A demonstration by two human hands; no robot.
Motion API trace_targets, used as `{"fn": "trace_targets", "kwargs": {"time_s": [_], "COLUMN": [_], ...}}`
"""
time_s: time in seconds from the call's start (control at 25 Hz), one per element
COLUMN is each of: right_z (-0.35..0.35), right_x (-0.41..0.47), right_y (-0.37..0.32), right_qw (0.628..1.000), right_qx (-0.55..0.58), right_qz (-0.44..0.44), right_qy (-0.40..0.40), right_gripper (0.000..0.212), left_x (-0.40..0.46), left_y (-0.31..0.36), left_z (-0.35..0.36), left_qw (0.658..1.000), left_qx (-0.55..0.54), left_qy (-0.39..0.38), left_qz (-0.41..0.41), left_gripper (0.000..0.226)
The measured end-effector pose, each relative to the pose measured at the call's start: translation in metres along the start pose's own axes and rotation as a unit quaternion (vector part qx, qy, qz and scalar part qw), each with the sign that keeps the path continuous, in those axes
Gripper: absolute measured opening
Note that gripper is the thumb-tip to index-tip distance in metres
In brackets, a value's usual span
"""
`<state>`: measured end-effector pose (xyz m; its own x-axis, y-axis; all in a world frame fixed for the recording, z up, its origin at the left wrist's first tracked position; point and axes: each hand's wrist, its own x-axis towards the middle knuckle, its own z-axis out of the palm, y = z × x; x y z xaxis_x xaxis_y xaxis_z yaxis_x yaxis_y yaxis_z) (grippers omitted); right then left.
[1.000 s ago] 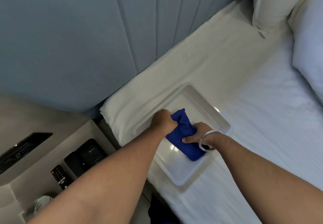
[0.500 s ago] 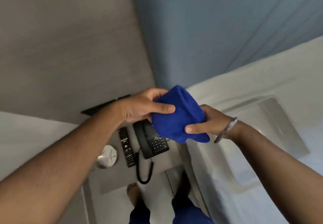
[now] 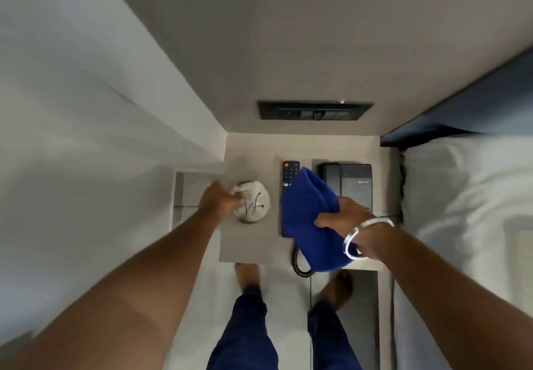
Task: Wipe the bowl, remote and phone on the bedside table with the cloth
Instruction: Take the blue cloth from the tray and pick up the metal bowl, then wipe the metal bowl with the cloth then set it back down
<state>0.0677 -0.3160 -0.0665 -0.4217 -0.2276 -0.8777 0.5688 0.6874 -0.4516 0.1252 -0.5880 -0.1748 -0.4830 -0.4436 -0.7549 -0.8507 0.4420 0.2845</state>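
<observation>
On the grey bedside table [image 3: 251, 242] sit a small round white bowl with dark line marks [image 3: 255, 203], a black remote [image 3: 289, 176] and a black desk phone [image 3: 350, 180] with a coiled cord. My left hand [image 3: 220, 202] grips the bowl's left rim. My right hand [image 3: 344, 215], a metal bangle on its wrist, holds a blue cloth [image 3: 310, 219] above the table. The hanging cloth hides the remote's lower half and the phone's front part.
A black switch panel [image 3: 315, 110] is set in the wall behind the table. The white bed [image 3: 467, 211] lies right of the table, a white wall to the left. My bare feet and blue trousers [image 3: 245, 335] stand on the pale floor before the table.
The view swung from the bed and its white tray to the bedside table. My left hand let go of the cloth and went to the bowl; my right hand alone carries the cloth.
</observation>
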Motion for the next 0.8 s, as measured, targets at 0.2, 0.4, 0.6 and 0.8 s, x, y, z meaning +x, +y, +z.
{"fn": "trace_targets", "kwargs": {"time_s": [0.2,0.4,0.6,0.8], "right_z": [0.031,0.049,0.049,0.026], "right_x": [0.018,-0.032,-0.145,-0.271], "right_y": [0.014,-0.035,-0.11,-0.173], "right_qw": [0.994,0.984,0.933,0.838], "right_qx": [-0.024,-0.058,-0.121,-0.149], "right_qz": [0.02,-0.049,-0.232,-0.425], "right_qy": [0.1,0.159,0.248,0.308], "right_gripper": [0.023,0.027,0.024,0.021], "left_x": [0.044,-0.015,-0.127,-0.233], "left_y": [-0.059,-0.043,-0.021,0.021], "left_z": [0.049,-0.004,-0.1,-0.188], "left_qw": [0.998,0.92,0.75,0.608], "left_qx": [-0.066,-0.359,-0.579,-0.644], "left_qy": [0.004,-0.153,-0.313,-0.383], "left_qz": [-0.022,-0.032,0.07,0.262], "left_gripper": [0.024,0.016,0.063,0.068]}}
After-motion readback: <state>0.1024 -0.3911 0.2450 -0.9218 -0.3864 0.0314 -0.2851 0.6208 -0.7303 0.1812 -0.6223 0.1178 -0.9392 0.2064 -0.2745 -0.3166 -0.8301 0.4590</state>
